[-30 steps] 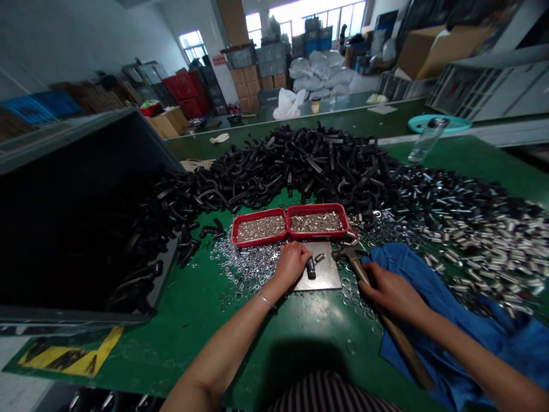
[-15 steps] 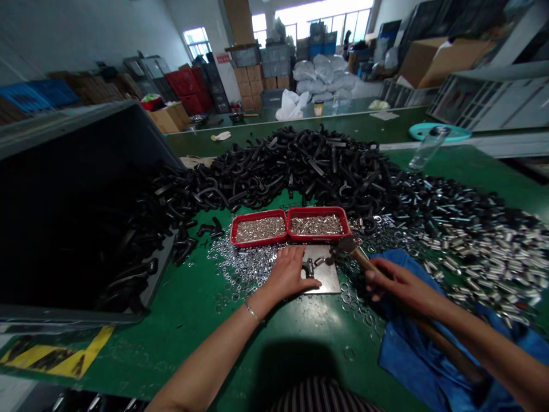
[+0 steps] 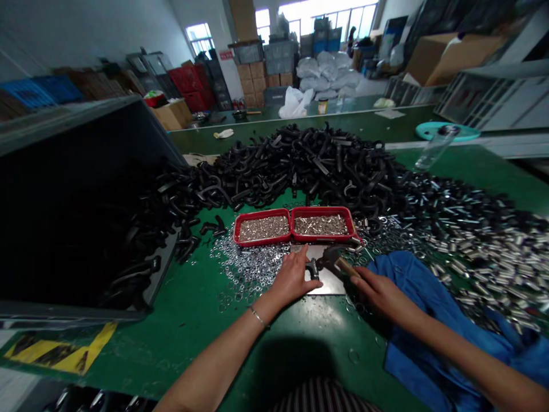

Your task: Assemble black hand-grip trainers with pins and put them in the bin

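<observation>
At the left end of the green counter (image 3: 193,303), a grey crate (image 3: 64,123) lay with its mouth facing the work, black curved parts spilling out and joining a broad black heap (image 3: 309,157) along the back. Next came a scatter of small silver rings (image 3: 253,266), just in front of a red tray (image 3: 261,242) of tiny metal pieces. The left hand (image 3: 291,277) rested beside these rings, thumb and forefinger spread to either side of a small black fitting (image 3: 314,271) on the metal plate (image 3: 332,286) (whether they pinched it, I could not tell). A second red tray (image 3: 321,237), full of little metal pins, stood behind the plate, end to end with the first. To the fitting's right was the dark head of a hammer (image 3: 348,267), close by; contact could not be made out. The right hand (image 3: 380,289) had its fingers wrapped round the wooden handle. Under that forearm lay a crumpled blue cloth (image 3: 401,272), and farther right spread a mass of shiny metal cylinders (image 3: 493,269).
</observation>
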The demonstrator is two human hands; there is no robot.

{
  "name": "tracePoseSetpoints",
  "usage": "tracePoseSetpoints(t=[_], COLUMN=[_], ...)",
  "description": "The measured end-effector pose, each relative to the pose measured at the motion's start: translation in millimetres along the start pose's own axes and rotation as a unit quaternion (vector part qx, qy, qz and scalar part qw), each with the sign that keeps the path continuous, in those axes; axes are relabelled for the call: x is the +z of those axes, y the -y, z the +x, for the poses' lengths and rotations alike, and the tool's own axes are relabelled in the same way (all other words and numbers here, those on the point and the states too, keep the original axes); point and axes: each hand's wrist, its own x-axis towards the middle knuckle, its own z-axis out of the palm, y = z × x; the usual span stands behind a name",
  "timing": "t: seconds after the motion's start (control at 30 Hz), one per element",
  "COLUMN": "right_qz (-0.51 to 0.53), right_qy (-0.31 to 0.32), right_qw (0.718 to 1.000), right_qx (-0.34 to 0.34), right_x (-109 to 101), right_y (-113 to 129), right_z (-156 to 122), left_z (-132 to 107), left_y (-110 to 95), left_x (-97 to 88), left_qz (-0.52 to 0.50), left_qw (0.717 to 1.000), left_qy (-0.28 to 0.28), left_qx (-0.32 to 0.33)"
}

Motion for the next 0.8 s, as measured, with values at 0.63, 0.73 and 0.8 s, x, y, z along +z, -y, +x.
tracePoseSetpoints(t=[0.63, 0.73, 0.8], right_qz=[0.229, 0.183, 0.206], right_qy=[-0.156, -0.210, -0.206], right_qw=[0.954, 0.949, 0.949], right_qx=[-0.111, -0.146, -0.119], right_x=[42.5, 55.0, 58.7], right_y=[64.1, 61.4, 54.3], right_z=[43.4, 50.0, 55.8], left_z=[-55.7, -43.0, -22.9], left_y=[-28.7, -19.7, -5.3], left_x=[12.8, -6.1, -33.4], left_qz=[-0.032, -0.003, 0.028], left_qw=[0.977, 0.980, 0.981], left_qy=[-0.213, -0.198, -0.191], left_qx=[0.005, 0.016, 0.024])
